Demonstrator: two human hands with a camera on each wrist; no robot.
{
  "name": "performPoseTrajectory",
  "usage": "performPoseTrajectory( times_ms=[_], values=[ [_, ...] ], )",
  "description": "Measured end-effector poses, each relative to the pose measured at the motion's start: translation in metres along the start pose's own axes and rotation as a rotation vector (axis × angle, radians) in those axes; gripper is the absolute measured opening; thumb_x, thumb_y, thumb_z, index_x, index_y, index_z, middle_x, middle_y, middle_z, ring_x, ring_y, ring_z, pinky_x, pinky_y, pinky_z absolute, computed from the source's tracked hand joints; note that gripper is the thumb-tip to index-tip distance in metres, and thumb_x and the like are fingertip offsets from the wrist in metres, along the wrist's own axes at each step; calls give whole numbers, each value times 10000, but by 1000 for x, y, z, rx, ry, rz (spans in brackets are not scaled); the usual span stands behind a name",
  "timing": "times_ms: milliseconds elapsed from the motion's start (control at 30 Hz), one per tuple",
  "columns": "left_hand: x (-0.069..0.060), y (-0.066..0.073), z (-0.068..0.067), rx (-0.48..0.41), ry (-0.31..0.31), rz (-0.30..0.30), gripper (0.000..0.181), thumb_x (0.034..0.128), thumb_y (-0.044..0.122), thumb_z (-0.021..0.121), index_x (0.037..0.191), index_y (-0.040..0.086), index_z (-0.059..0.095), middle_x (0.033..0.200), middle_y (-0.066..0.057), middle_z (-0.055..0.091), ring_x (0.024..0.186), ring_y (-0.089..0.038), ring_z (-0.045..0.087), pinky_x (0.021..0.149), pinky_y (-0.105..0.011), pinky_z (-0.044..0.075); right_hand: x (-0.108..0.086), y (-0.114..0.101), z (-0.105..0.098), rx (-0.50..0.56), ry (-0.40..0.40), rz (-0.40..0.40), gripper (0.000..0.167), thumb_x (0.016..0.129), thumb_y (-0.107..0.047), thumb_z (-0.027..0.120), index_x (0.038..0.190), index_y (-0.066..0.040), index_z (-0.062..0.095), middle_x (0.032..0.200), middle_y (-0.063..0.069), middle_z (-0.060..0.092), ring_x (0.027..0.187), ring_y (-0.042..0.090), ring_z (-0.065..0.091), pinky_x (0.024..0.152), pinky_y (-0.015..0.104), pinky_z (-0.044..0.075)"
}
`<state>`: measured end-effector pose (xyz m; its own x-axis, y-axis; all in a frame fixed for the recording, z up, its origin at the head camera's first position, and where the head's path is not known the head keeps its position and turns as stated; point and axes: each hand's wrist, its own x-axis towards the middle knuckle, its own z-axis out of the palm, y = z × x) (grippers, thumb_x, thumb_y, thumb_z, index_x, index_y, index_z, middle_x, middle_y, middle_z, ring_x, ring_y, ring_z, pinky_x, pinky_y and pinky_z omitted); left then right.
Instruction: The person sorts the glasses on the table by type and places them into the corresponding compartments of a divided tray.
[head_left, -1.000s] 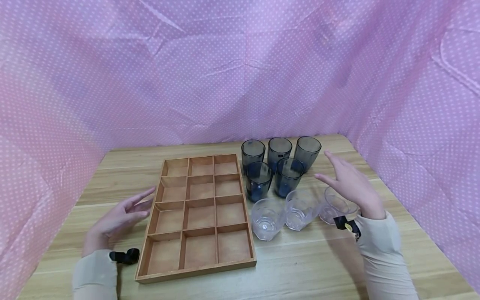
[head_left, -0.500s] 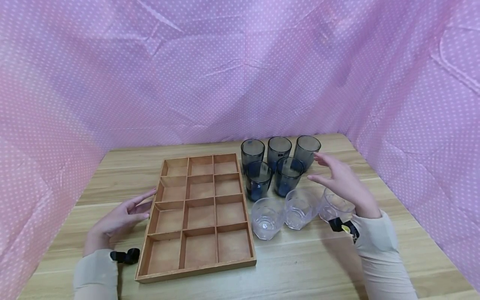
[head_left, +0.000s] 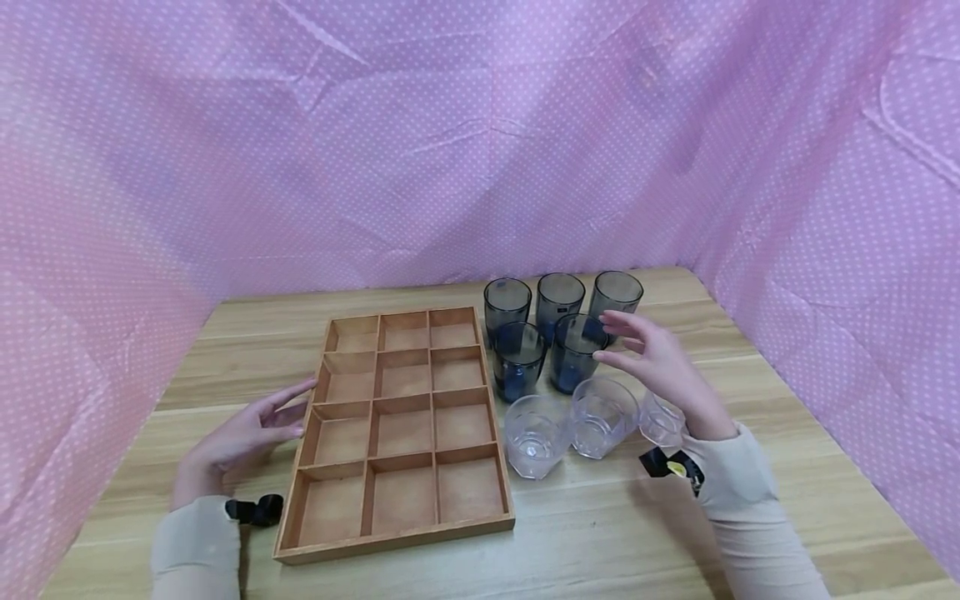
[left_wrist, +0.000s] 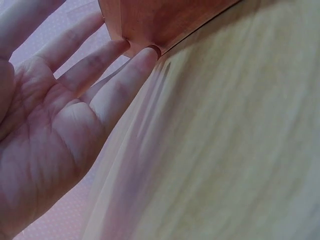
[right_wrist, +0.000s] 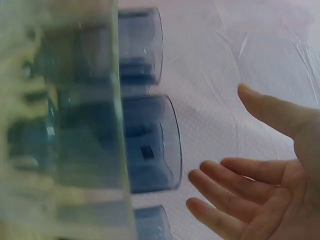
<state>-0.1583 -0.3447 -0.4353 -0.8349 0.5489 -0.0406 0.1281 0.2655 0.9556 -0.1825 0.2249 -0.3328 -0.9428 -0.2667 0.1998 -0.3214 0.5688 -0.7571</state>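
Right hand (head_left: 651,354) hangs right of centre in the head view, fingers loosely bent, thumb apart, holding nothing, and I've got it near the dark glasses (head_left: 573,367), five of them, all upright. Just below those in the frame, three clear glasses (head_left: 534,442), the rightmost partly hidden by that hand. Over at lower left, my left hand (head_left: 243,433), relaxed and also gripping nothing, has fingertips against the tray (head_left: 397,542), twelve compartments, left of centre.
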Motion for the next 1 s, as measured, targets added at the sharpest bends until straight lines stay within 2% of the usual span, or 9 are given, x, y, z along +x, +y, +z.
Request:
performPoseTrajectory(
  times_ms=[167, 400, 600, 733, 833, 933, 1000],
  values=[
    [1, -1, 0, -21, -8, 2, 711, 961, 9, 533, 1521, -58, 101, 1528, -368, -35, 1248, 174, 382, 963, -105, 426, -2, -2, 8, 99, -10, 14, 601, 877, -54, 694, 1395, 86, 424, 1362, 290, 528, 1269, 387, 507, 1062, 490, 393],
    [1, -3, 0, -24, -20, 35, 706, 960, -8, 525, 1510, -88, 91, 1612, -213, 57, 1279, 157, 364, 989, -108, 405, -8, -1, 16, 154, -23, 8, 569, 871, -43, 696, 1372, 82, 457, 1357, 283, 539, 1264, 378, 508, 1060, 406, 415],
    [0, -1, 1, -29, -18, 0, 731, 959, 8, 537, 1529, -39, 82, 1532, -357, -66, 1249, 171, 381, 961, -119, 440, -18, -1, 21, 177, -31, -8, 555, 861, -19, 697, 1351, 104, 467, 1337, 287, 554, 1220, 217, 570, 1034, 365, 450],
    [1, 0, 1, -39, -23, -2, 747, 954, 7, 542, 1535, -25, 74, 1521, -365, -93, 1251, 166, 379, 971, -120, 431, -25, -3, 26, 196, -33, -23, 577, 853, -14, 703, 1360, 106, 454, 1351, 288, 542, 1230, 150, 551, 1027, 207, 443],
    [1, 1, 0, -33, -24, -2, 751, 951, 8, 548, 1535, -22, 78, 1520, -365, -94, 1247, 169, 380, 969, -114, 428, -29, -3, 32, 235, -26, -37, 594, 848, -9, 707, 1368, 106, 444, 1356, 303, 528, 1206, 20, 541, 1002, 104, 413],
    [2, 0, 0, -38, -29, -1, 758, 948, 6, 550, 1532, -30, 68, 1521, -363, -101, 1249, 171, 377, 969, -115, 430, -33, -4, 38, 266, -38, -57, 599, 838, 4, 710, 1362, 115, 443, 1341, 326, 526, 1154, -95, 521, 996, 99, 414],
    [2, -1, 0, -46, -32, 0, 762, 948, 5, 550, 1530, -35, 60, 1520, -362, -106, 1250, 172, 375, 969, -117, 433, -35, -5, 43, 257, -56, -63, 603, 832, -6, 719, 1360, 109, 450, 1335, 322, 534, 1159, -70, 535, 1009, 160, 440]
  ],
)
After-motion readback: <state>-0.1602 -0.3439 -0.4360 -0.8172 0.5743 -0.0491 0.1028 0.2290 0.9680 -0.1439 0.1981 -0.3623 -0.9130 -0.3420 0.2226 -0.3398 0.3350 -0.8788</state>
